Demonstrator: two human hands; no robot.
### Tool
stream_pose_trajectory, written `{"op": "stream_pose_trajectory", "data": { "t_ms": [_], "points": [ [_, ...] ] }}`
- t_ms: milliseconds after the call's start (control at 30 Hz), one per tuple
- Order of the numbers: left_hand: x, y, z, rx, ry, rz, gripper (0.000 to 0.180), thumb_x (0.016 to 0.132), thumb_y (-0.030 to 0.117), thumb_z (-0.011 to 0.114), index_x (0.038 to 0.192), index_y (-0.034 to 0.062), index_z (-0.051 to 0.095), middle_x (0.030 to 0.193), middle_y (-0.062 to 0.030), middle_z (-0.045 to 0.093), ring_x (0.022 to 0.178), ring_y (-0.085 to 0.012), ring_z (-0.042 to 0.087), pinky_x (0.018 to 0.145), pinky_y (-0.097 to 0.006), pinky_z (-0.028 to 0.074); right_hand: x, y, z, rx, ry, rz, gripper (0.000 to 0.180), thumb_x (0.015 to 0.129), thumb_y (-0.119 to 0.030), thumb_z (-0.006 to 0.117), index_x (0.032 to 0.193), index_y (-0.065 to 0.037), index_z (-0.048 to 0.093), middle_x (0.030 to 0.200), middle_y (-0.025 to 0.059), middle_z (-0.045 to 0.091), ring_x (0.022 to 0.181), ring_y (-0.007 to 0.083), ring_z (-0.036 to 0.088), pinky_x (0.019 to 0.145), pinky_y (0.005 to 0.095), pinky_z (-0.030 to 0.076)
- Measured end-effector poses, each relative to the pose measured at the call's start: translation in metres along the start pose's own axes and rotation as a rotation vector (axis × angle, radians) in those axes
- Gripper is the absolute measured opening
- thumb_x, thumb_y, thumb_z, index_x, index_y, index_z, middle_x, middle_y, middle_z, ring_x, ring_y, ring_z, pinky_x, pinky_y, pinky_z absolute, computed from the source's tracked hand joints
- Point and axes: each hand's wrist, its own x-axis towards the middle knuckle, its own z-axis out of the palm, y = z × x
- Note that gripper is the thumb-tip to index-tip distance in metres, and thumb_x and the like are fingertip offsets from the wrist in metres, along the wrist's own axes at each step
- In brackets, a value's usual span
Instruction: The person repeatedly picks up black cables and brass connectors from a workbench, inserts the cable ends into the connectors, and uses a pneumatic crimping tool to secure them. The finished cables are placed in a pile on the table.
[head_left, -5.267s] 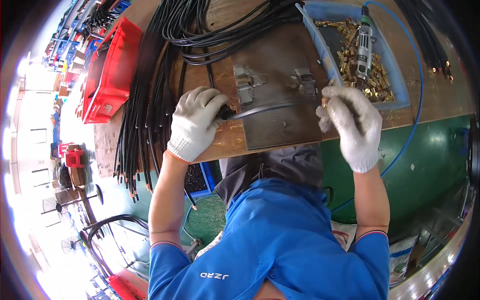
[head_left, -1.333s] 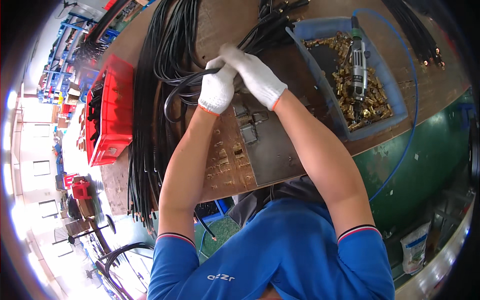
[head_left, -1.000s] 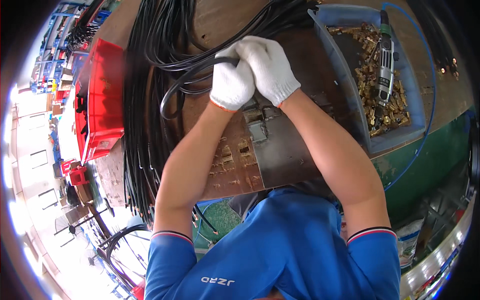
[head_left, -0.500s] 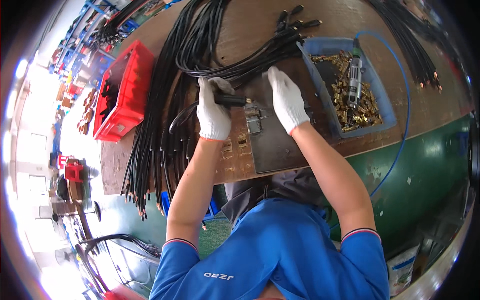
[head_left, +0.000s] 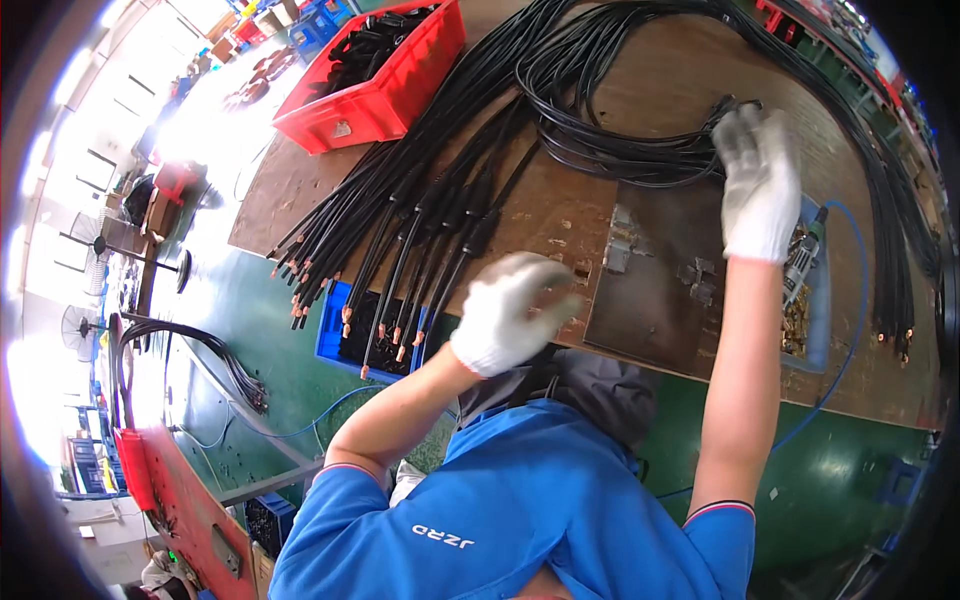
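My left hand (head_left: 515, 312), in a white glove, hovers near the table's front edge, its thumb and curled fingers apart with nothing between them. My right hand (head_left: 762, 190), gloved too, reaches to the far right, fingers stretched over the black ends (head_left: 728, 106) of a coiled cable bundle (head_left: 640, 160). Whether the fingertips touch those ends I cannot tell. Left of my left hand lie black cables with thick sleeves (head_left: 432, 212) and bare copper tips. A dark metal plate (head_left: 650, 310) carries a small metal fixture (head_left: 622, 245) between my hands.
A red crate (head_left: 340, 130) of black parts stands at the back left. Under my right arm, a blue tray (head_left: 818, 345) holds brass pieces and a power tool (head_left: 803, 262) with a blue hose. More cables (head_left: 885, 230) lie far right. A blue bin (head_left: 328, 340) sits below the table edge.
The view has swung left. My left hand has let go of the black sleeved cable end and drawn back toward me. My right hand has moved from beside the fixture to the bundle's far ends.
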Motion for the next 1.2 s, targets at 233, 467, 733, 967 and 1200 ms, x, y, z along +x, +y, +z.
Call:
{"op": "stream_pose_trajectory", "data": {
  "t_ms": [233,467,733,967,1200],
  "points": [
    [-0.031,-0.05,-0.067,0.485,-0.088,-0.406,0.029,0.094,0.03,0.077,0.11,0.0057,0.077,0.104,-0.0178,0.076,0.097,-0.0372,0.075,0.084,-0.046,0.059,-0.197,0.057,0.016,-0.712,-0.982,0.749,0.029,0.104,-0.027,0.069,0.112,-0.001,0.078,0.106,0.0148,0.08,0.1,0.0238,0.076,0.09,0.0387,0.059],
    [-0.029,-0.035,-0.044,0.396,-0.253,-0.464,0.036,0.097,0.037,0.069,0.111,0.0054,0.078,0.107,-0.0215,0.076,0.1,-0.0409,0.074,0.088,-0.049,0.058,-0.278,0.166,0.001,-0.668,-0.91,0.809,0.062,0.101,-0.048,0.071,0.128,0.007,0.066,0.113,0.024,0.078,0.111,0.0351,0.074,0.098,0.0465,0.055],
    [0.008,-0.022,-0.037,0.076,-0.248,0.624,0.025,0.089,0.027,0.077,0.107,0.0095,0.076,0.089,-0.0072,0.073,0.089,-0.0345,0.073,0.1,-0.053,0.055,-0.244,0.143,-0.027,-1.07,-1.266,-0.039,0.029,0.104,-0.024,0.057,0.111,-0.002,0.075,0.117,0.0217,0.073,0.108,0.0422,0.07,0.099,0.0488,0.055],
    [0.057,-0.053,-0.07,0.234,-0.545,0.7,0.045,0.081,0.049,0.082,0.105,0.011,0.075,0.076,-0.0072,0.063,0.082,-0.0356,0.068,0.087,-0.047,0.056,-0.167,0.06,0.027,-1.185,-1.224,0.554,0.037,0.103,-0.038,0.064,0.12,-0.006,0.071,0.11,0.0255,0.076,0.109,0.0424,0.072,0.094,0.0523,0.056],
    [0.044,-0.089,-0.093,0.353,-0.44,0.548,0.042,0.072,0.042,0.085,0.104,0.0158,0.079,0.073,-0.0076,0.06,0.085,-0.0363,0.066,0.099,-0.049,0.056,-0.16,0.029,-0.007,-1.558,-1.127,-0.085,0.031,0.103,-0.042,0.065,0.11,-0.012,0.072,0.086,0.0139,0.077,0.078,0.035,0.077,0.067,0.0491,0.06]
  ]
}}
